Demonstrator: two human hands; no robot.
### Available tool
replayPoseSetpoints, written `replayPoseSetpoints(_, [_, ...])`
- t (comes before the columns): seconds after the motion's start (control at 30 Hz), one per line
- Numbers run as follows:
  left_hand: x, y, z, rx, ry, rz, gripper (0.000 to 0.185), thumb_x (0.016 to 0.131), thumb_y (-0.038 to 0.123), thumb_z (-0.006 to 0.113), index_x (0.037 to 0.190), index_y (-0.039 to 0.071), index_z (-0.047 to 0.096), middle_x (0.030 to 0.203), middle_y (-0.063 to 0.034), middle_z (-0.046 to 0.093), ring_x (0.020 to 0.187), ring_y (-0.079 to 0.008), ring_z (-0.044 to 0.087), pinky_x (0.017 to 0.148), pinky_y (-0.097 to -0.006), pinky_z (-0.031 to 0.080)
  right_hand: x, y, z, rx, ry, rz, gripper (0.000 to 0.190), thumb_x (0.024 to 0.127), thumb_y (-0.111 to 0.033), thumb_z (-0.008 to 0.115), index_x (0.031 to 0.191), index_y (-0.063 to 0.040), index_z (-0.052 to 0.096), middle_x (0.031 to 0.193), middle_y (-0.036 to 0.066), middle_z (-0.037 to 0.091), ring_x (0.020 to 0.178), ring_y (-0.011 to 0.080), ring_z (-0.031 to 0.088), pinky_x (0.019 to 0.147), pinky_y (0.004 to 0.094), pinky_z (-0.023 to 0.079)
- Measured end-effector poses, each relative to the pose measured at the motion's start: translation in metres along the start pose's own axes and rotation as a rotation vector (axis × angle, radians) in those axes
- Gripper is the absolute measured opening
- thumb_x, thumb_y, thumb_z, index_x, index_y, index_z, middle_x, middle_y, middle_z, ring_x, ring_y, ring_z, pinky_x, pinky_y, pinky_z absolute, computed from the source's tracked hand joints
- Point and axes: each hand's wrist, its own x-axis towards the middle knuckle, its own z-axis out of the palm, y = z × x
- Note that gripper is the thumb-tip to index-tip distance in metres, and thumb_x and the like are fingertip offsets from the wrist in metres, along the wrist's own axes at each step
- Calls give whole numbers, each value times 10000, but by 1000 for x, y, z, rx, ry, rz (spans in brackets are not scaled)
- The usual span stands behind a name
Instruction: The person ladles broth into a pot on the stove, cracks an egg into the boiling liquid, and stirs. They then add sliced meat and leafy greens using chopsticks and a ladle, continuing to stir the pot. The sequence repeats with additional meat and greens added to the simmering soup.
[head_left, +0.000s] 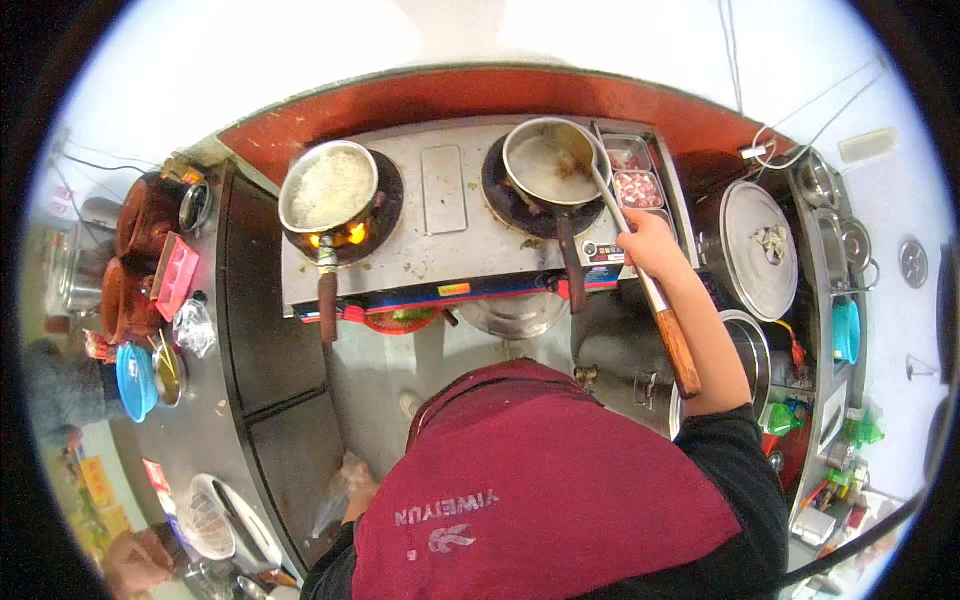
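My right hand (649, 241) is closed around the metal shaft of a long ladle (675, 352) with a wooden handle end. The ladle's bowl reaches into the right saucepan (551, 161), which holds cloudy liquid with a brown patch. At the left burner, a second saucepan (330, 187) holds foaming pale contents, with orange flames (356, 233) beneath its near side. Low at my left side is my left hand (361, 487), partly hidden by my dark red apron (555, 480); a clear plastic bag (336, 491) hangs at its fingers.
Metal trays of raw meat pieces (638, 190) sit right of the right saucepan. A large lidded pot (757, 251) stands further right. The left counter (199, 420) bears clay pots (139, 217), a blue basket (136, 382) and a pink tray (178, 279). A metal basin (514, 316) is below the stove's front edge.
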Motion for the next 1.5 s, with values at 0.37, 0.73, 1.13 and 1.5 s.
replayPoseSetpoints(0.37, [-14,114,103,-349,-79,-46,386,992,286,473,1316,76,489,1185,-134,623,1044,-281,617,874,-409,505,25,28,-30,1014,-477,407,238,896,-62,499,1091,76,504,799,82,595,529,70,545,399,186,457])
replayPoseSetpoints(0.73, [45,156,42,-479,-437,12,350,986,238,504,1292,70,495,999,-96,633,862,-227,634,758,-352,522,7,24,2,475,-202,211,505,830,-100,606,1315,9,513,790,48,608,530,106,545,488,248,453])
replayPoseSetpoints(1.13, [-74,419,1,791,-121,493,382,895,274,585,1191,32,595,1111,-182,654,1001,-357,634,876,-403,497,-39,11,-7,-66,214,-232,606,756,-40,587,1348,15,474,1126,243,610,1019,374,614,882,372,485])
replayPoseSetpoints(1.5, [-288,655,104,-284,-340,1202,304,927,66,564,1210,44,456,650,-11,513,438,-89,482,405,-218,382,64,76,-64,-97,401,-693,576,750,-24,650,1303,-31,489,1316,191,510,1220,368,480,1012,419,404])
